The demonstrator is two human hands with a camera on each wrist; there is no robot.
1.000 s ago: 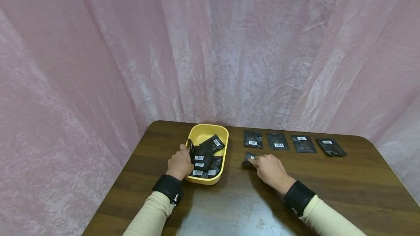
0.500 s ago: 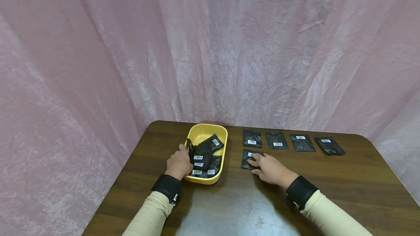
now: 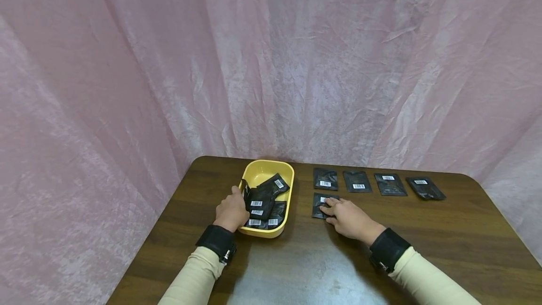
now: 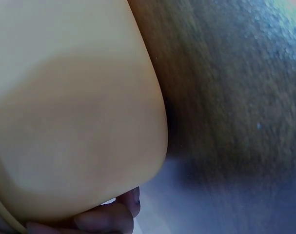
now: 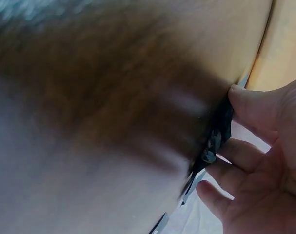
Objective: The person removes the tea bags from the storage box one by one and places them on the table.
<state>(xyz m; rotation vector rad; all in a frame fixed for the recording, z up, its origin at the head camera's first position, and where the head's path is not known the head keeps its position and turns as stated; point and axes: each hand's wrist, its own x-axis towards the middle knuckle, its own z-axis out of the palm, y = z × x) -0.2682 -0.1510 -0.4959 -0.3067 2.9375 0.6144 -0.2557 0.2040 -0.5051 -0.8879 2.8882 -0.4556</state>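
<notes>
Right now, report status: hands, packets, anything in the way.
Left hand grips yellow tray at its rim. Right hand presses fingers flat on black packet lying on table. Four packets in a row behind. Nothing in the way.

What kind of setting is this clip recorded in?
Probably a staged recording booth, not a home or shop. A crinkled pink fabric backdrop encloses a bare wooden table. On the table are a yellow tray of black barcoded sachets and a neat row of sachets.
</notes>
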